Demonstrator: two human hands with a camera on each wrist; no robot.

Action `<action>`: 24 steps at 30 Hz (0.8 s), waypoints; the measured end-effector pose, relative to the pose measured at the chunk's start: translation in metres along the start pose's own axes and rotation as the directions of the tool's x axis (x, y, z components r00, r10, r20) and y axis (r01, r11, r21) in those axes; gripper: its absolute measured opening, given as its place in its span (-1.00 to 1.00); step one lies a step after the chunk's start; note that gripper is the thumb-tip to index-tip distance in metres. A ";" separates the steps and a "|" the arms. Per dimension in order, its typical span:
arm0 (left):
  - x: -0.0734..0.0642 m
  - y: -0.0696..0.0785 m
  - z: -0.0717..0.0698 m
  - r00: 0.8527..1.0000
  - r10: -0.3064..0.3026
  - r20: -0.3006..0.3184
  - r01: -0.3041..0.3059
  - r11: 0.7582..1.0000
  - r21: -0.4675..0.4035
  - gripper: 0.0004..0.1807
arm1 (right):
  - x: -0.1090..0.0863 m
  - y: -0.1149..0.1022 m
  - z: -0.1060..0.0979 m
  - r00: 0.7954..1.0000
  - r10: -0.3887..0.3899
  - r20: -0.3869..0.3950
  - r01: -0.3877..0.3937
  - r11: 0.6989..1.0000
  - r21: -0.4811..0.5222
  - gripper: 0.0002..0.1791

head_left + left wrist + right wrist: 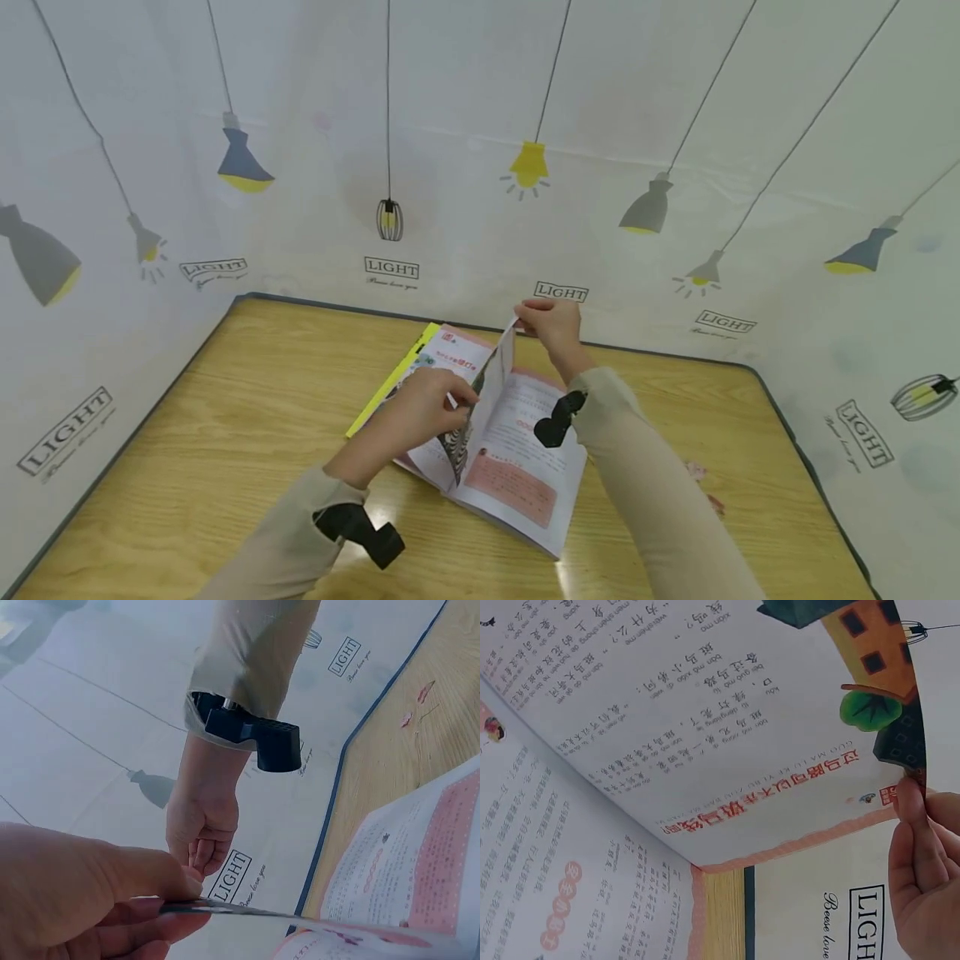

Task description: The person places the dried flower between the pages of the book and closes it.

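Note:
An open book point(517, 479) with Chinese text and pink panels lies at an angle on the wooden table. One page point(497, 379) stands upright from its spine. My right hand point(553, 327) pinches the page's top outer corner between thumb and fingers; the right wrist view shows the grip beside a printed house and green tree. Lower down, my left hand point(423, 408) pinches the same page's outer edge, with the thumb on one side and fingers on the other in the left wrist view. A bright yellow strip point(381, 396) shows along the book's left side.
Small reddish scraps point(697, 471) lie on the table point(247, 400) to the right, near the right sleeve. A pale sheet point(465, 225) printed with hanging lamps rises behind and beside the table. Each wrist wears a black camera mount.

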State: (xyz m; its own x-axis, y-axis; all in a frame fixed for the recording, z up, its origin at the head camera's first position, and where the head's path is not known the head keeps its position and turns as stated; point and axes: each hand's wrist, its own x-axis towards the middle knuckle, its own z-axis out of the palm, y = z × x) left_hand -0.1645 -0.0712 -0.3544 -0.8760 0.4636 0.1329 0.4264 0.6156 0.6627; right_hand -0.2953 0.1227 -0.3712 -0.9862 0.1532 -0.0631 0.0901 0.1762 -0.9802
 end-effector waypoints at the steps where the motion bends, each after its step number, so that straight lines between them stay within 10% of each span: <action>1: 0.000 -0.001 -0.001 1.000 -0.012 -0.005 0.012 1.000 -0.003 -0.82 | 0.000 0.000 0.001 1.000 -0.005 -0.001 0.005 1.000 0.000 -0.70; 13: -0.006 -0.024 -0.009 0.990 -0.138 -0.021 0.136 0.988 -0.069 -0.82 | 0.000 0.003 -0.003 0.998 -0.049 0.032 0.048 0.998 0.028 -0.70; 24: -0.013 -0.070 -0.018 0.989 -0.148 0.020 0.149 0.988 -0.041 -0.83 | -0.001 0.020 -0.065 0.986 -0.022 0.165 0.038 0.995 -0.097 -0.62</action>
State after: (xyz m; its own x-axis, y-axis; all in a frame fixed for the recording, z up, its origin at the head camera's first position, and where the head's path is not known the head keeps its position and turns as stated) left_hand -0.1866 -0.1320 -0.3895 -0.9246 0.3804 0.0185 0.2819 0.6509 0.7049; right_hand -0.2833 0.1891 -0.3784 -0.9973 -0.0132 -0.0717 0.0653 0.2751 -0.9592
